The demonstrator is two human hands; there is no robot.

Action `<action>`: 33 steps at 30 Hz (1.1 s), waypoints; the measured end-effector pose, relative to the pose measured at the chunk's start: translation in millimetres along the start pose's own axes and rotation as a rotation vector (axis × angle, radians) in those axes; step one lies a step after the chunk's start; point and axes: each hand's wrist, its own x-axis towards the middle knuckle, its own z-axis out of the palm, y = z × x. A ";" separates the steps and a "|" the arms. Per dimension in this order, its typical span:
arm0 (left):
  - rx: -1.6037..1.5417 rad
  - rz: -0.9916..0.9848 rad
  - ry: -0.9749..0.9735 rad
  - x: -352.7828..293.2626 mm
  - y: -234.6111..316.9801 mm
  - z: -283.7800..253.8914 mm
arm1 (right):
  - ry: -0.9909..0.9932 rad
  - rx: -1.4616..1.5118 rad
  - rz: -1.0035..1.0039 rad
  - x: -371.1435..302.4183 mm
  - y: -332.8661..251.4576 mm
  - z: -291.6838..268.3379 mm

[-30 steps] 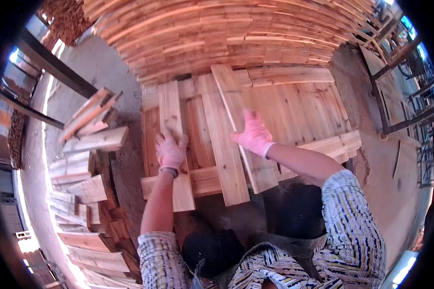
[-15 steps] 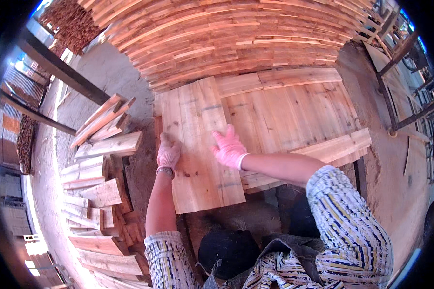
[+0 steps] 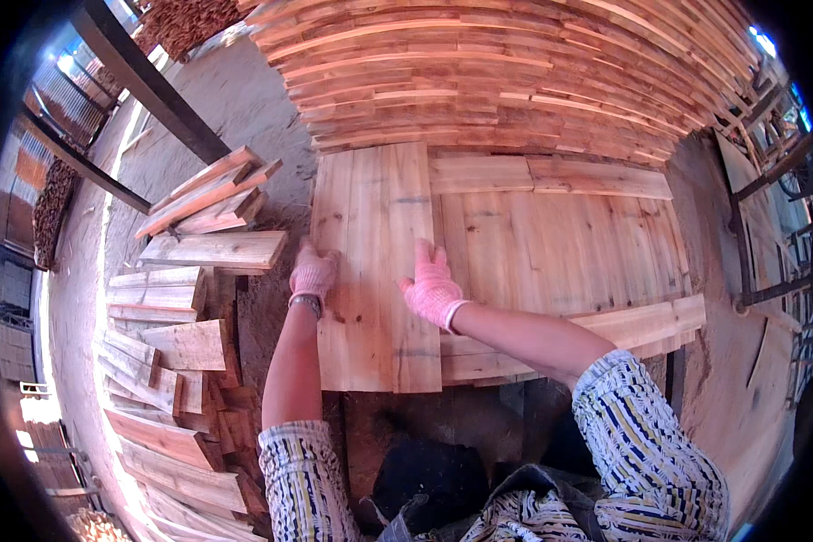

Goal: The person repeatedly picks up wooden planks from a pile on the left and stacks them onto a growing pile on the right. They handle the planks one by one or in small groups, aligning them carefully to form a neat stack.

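Several pale wooden boards (image 3: 370, 334) lie side by side, their long sides pointing away from me, on the left part of a low pile. My left hand (image 3: 314, 273), in a pinkish knit glove, is closed over their left edge. On their right edge rests my right hand (image 3: 434, 287), gloved in pink, its thumb on the top face and its fingers along the edge. Both hands clasp the boards between them; the fingertips are partly hidden. To the right, a lower layer of boards (image 3: 551, 239) shows, with planks (image 3: 641, 323) laid crosswise along its near side.
A tall stack of reddish boards (image 3: 497, 81) rises directly behind the pile. On the left, loose boards (image 3: 217, 248) and offcuts (image 3: 185, 343) lie heaped beside a dark slanted post (image 3: 149, 81). Metal framing (image 3: 741, 244) stands at the right.
My view has turned slightly, shifting the scene. The boards between my hands now look straighter, and my right hand has moved down along their edge, its fingers closer to it.
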 end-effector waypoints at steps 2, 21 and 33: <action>0.006 -0.044 -0.049 2.8 1.2 -1.0 | 0.009 -0.021 -0.006 4.3 -2.1 3.4; 0.171 0.020 0.014 -6.5 -9.1 12.4 | 0.040 -0.573 -0.623 38.0 -82.5 -51.1; -0.140 0.283 0.188 -17.1 -16.8 11.8 | -0.293 0.141 -0.549 272.3 -277.5 48.6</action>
